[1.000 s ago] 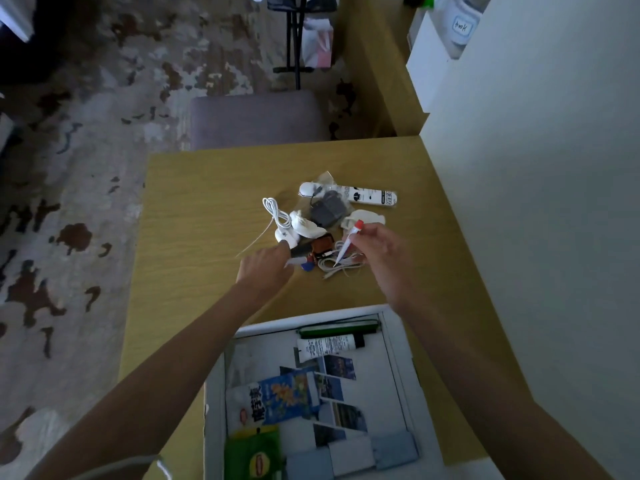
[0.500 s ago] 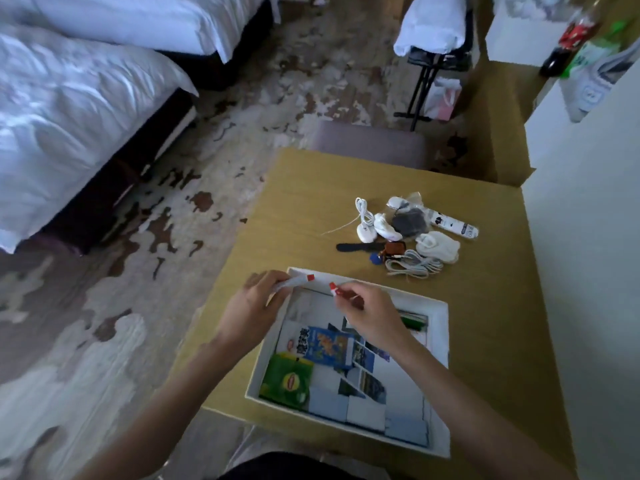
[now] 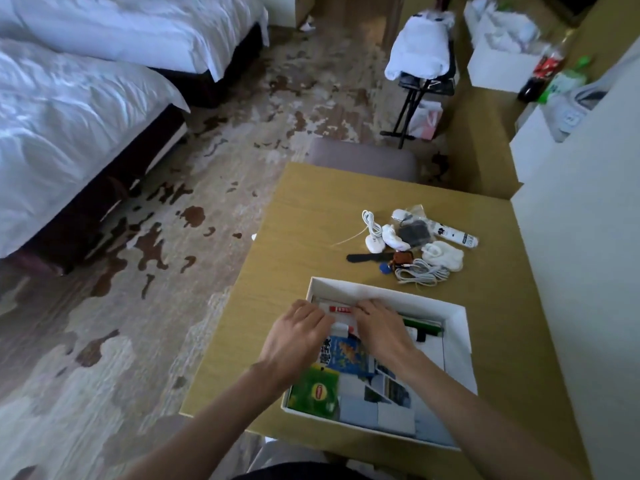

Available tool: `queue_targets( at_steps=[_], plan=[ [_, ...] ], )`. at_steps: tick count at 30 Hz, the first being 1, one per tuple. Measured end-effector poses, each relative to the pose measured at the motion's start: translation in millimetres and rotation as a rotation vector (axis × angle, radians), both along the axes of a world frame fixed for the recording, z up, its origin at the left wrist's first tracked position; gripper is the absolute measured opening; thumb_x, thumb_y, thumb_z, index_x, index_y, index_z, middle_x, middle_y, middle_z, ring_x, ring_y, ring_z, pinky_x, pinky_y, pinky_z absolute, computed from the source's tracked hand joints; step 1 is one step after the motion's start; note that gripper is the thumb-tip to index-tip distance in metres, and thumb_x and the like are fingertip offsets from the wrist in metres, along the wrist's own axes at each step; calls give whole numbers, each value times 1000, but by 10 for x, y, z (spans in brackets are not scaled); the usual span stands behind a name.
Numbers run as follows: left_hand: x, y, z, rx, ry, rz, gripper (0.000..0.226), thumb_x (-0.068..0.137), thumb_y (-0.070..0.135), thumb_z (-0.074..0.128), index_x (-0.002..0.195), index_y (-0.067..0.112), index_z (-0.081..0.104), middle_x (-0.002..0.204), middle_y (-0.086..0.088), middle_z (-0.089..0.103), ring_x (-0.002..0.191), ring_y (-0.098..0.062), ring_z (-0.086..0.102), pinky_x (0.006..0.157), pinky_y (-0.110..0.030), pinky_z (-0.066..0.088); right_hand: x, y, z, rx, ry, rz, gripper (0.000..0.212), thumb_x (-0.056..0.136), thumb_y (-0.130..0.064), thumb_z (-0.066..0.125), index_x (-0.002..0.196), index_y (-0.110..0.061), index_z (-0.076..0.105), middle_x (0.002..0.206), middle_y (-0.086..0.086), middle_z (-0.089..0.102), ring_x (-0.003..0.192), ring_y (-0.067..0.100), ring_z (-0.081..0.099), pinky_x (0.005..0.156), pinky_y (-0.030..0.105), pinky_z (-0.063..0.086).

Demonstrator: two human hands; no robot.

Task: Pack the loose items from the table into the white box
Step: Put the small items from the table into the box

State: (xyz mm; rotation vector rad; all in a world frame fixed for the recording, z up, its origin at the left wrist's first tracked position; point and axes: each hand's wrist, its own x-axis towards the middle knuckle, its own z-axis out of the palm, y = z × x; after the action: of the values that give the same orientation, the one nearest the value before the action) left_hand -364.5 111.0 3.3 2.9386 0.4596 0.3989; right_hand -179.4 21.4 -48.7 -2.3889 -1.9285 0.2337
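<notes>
The white box (image 3: 383,289) sits on the wooden table (image 3: 277,271) close to me. Both of my hands reach into its far left corner. My left hand (image 3: 298,337) has its fingers on a small white tube (image 3: 340,328). My right hand (image 3: 378,328) touches a second white tube with a red label (image 3: 341,309). Beyond the box lie loose items: a white cable with plug (image 3: 372,232), a plastic bag with a dark item (image 3: 412,231), a printed white tube (image 3: 454,235), white socks (image 3: 445,255), a black strap (image 3: 366,258), a coiled grey cable (image 3: 420,274).
Inside the box lie a green tea packet (image 3: 317,391), a blue packet (image 3: 343,351), a green pen (image 3: 423,325) and photos. A padded chair (image 3: 363,156) stands at the table's far side, a white wall (image 3: 575,289) at its right, beds (image 3: 69,126) at the left.
Both hands carried the two white tubes from the loose pile back over the box, then lowered them into its far left corner. My view swung left and up.
</notes>
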Motion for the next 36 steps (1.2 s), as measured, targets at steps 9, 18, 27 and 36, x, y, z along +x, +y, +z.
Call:
queue_targets(
  at_steps=[9, 18, 27, 36],
  plan=[
    [635, -75, -270, -40, 454, 37, 62, 75, 19, 73, 129, 14, 44, 133, -7, 48, 122, -23, 44, 98, -41, 46, 265, -534, 159, 149, 416, -418, 25, 93, -18, 57, 116, -16, 68, 114, 1, 69, 103, 14, 62, 88, 27, 49],
    [858, 17, -310, 110, 574, 90, 62, 78, 18, 70, 132, 12, 41, 137, -9, 44, 128, -25, 39, 99, -39, 45, 320, -617, 285, 235, 558, -415, 26, 93, -20, 58, 117, -18, 67, 112, -3, 69, 103, 8, 60, 87, 21, 46],
    [809, -3, -307, 104, 585, 83, 62, 77, 16, 71, 131, 12, 40, 133, -8, 44, 121, -23, 44, 93, -37, 50, 402, -591, 249, 271, 619, -369, 26, 92, -14, 59, 117, -15, 68, 111, 1, 70, 100, 9, 61, 87, 21, 46],
    [871, 52, 4, -25, 138, 61, 20, 95, 25, 45, 107, 16, 58, 105, -1, 63, 91, -18, 59, 62, -35, 56, 776, -561, 437, 477, 686, -337, 24, 92, -19, 57, 114, -22, 65, 104, -9, 68, 95, 1, 61, 78, 17, 52]
  ],
)
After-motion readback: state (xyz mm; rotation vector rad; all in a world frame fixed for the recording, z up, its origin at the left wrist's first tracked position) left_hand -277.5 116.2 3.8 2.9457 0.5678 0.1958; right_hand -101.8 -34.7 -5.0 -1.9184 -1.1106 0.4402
